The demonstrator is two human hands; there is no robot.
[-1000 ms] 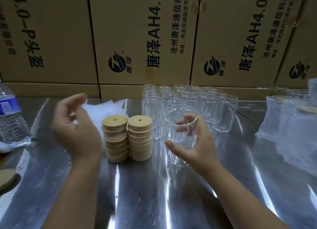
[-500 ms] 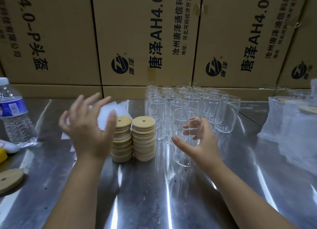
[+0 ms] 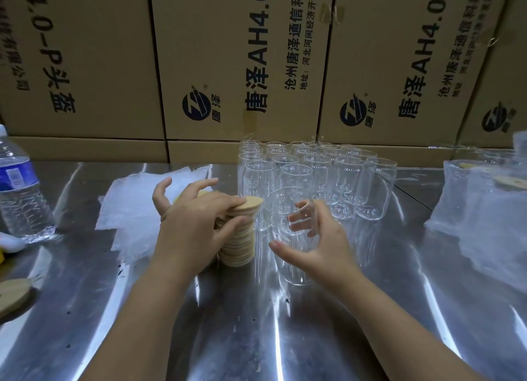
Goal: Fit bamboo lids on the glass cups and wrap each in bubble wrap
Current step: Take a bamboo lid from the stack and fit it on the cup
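**A:** Head view: the left hand [image 3: 188,226] is curling round the top of the stack [image 3: 239,246], and the top lid [image 3: 251,203] is sticking out toward the cups [image 3: 313,175].

**B:** And the right hand [image 3: 322,243] is wrapping its fingers round one cup [image 3: 285,203], just beside that stack.

**A:** I'm worrying about a topple, with several lids dragging off together across the tabletop [image 3: 370,309].

**B:** Or glass knocking glass. Those neighbours are standing close.

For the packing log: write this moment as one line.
phase: lid pickup | left hand: grips top bamboo lid on stack | right hand: holds glass cup | cup: unlidded
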